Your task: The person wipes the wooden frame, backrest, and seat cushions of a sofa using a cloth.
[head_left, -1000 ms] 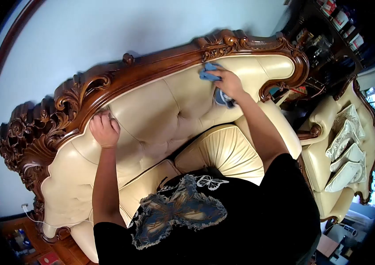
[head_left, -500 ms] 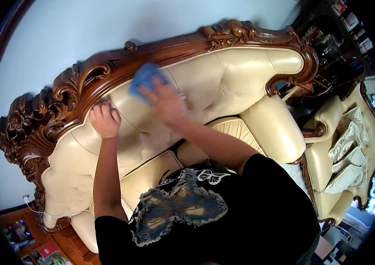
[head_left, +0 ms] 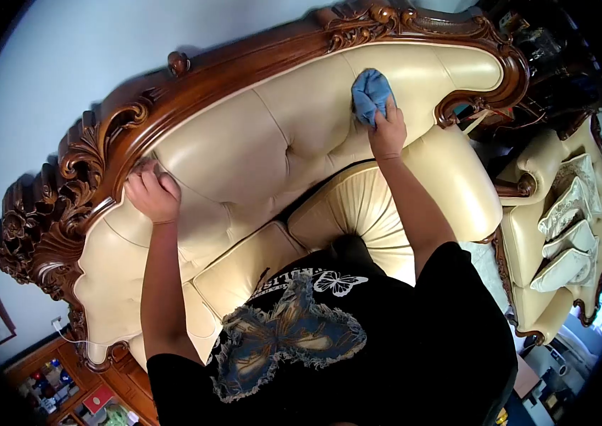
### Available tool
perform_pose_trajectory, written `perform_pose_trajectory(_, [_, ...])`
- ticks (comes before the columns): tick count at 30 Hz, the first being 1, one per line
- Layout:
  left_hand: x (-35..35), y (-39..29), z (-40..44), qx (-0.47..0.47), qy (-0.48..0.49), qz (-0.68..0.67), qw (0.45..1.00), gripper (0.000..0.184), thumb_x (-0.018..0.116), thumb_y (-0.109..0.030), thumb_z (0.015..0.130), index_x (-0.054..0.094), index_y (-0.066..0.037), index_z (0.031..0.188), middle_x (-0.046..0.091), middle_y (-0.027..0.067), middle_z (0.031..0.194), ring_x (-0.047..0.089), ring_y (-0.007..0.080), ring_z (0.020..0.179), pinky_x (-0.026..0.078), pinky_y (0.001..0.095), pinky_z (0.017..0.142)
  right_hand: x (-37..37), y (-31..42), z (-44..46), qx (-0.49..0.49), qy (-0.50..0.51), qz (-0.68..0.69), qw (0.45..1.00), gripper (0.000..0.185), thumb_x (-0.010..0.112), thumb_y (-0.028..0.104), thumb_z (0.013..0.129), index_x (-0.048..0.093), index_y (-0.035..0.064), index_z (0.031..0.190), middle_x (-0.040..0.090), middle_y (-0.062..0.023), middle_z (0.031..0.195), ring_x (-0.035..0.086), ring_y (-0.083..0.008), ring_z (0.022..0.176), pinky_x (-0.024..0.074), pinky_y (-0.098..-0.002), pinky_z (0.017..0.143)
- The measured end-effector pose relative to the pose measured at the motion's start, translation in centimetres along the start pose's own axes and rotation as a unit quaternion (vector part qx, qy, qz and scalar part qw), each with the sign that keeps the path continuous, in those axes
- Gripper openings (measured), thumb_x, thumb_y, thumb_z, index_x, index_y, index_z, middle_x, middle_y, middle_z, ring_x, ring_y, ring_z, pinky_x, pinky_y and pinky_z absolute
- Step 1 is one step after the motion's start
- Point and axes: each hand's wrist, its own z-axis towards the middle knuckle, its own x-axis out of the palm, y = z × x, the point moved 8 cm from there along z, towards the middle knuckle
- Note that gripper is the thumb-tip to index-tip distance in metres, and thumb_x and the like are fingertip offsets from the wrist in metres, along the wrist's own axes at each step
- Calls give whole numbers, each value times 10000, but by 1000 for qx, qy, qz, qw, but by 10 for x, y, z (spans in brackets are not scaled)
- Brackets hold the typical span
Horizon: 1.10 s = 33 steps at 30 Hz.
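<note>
Blue cloth (head_left: 372,96): mid-blue, matte, bunched into a rounded wad, folds and creases across its face, darker along its left edge. It is at the upper right part of the backrest (head_left: 237,138), below the carved wooden frame (head_left: 237,69); contact with the leather unclear. Right hand (head_left: 389,133) grips the lower end of the wad, fingers closed on it, most of the cloth bulging out above. Left hand (head_left: 153,192) at the backrest's upper left edge, beside the frame, fingers bent; cannot tell whether they pinch anything. Backrest: cream leather, glossy, seamed into panels, dimpled with tufts. Frame red-brown, polished, scrolled. Below, a pleated seat cushion (head_left: 350,206), cream, shining where light falls
</note>
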Motion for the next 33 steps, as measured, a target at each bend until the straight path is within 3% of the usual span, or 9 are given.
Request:
perform_pose_trajectory(9, [-2, 0, 3, 17, -30, -10, 999, 215, 529, -91, 805, 660, -78, 974, 587, 135, 918, 523, 340, 764, 409, 448, 677, 43, 21, -85, 174, 110, 69, 976, 323, 717, 75, 751, 675, 49, 1070, 456, -219, 1460, 596, -424, 1129, 523, -464, 922])
perform_pose_trajectory(14, [-1, 0, 3, 19, -26, -16, 999, 212, 535, -88, 800, 659, -76, 971, 577, 134, 901, 509, 341, 746, 406, 454, 665, 66, -18, -150, 95, 382, 58, 917, 413, 669, 85, 776, 698, 134, 1185, 519, -174, 1419, 627, -387, 1109, 524, -462, 918])
perform_pose_trajectory(16, [-3, -1, 4, 17, -29, -18, 999, 218, 535, -91, 804, 662, -80, 982, 578, 133, 901, 506, 341, 744, 404, 453, 658, 61, -85, -181, 222, 394, 124, 883, 493, 659, 119, 787, 661, 223, 1269, 621, -151, 1289, 617, -377, 1132, 507, -463, 956])
perform_pose_trajectory(18, [-1, 2, 5, 4, -22, -16, 1000, 231, 530, -84, 797, 659, -79, 988, 580, 137, 928, 515, 350, 794, 414, 458, 697, 35, -156, -179, 328, 248, 48, 910, 599, 648, 142, 818, 571, 243, 1404, 704, -202, 1080, 669, -387, 1016, 496, -479, 947])
perform_pose_trajectory(23, [-2, -1, 4, 18, -18, -17, 1000, 206, 543, -91, 815, 665, -84, 981, 597, 125, 913, 523, 317, 756, 399, 424, 663, -69, -180, -94, 410, -149, 13, 900, 658, 606, 115, 898, 378, 28, 1508, 464, -243, 1386, 555, -410, 1166, 459, -469, 1014])
perform_pose_trajectory(26, [-2, -1, 4, 24, -25, -15, 999, 212, 541, -90, 816, 672, -83, 982, 609, 117, 921, 533, 302, 758, 398, 417, 665, 6, -192, -71, 330, -174, -45, 927, 736, 636, 152, 874, 323, 9, 1524, 415, -265, 1385, 554, -457, 1136, 474, -529, 973])
perform_pose_trajectory(28, [-3, -3, 3, 11, -29, -26, 999, 243, 525, -53, 787, 667, -88, 981, 559, 120, 877, 516, 336, 791, 400, 442, 712, 23, -98, -49, 455, -22, -28, 890, 764, 627, 159, 884, 270, 16, 1544, 336, -313, 1449, 511, -510, 1202, 418, -538, 1045])
perform_pose_trajectory(30, [0, 1, -1, 13, -26, -17, 999, 241, 539, -75, 795, 676, -94, 992, 586, 111, 903, 533, 315, 791, 400, 429, 701, 99, -73, -91, 365, -113, -105, 918, 771, 606, 160, 906, 222, 46, 1565, 286, -326, 1478, 459, -528, 1251, 358, -512, 1106])
perform_pose_trajectory(33, [1, 4, -1, 18, -31, -10, 999, 246, 557, -102, 798, 687, -107, 1007, 615, 100, 939, 552, 294, 802, 400, 417, 695, 200, -49, -190, 493, 131, 95, 855, 654, 582, 147, 927, 319, 43, 1518, 383, -291, 1442, 458, -466, 1267, 382, -488, 1072])
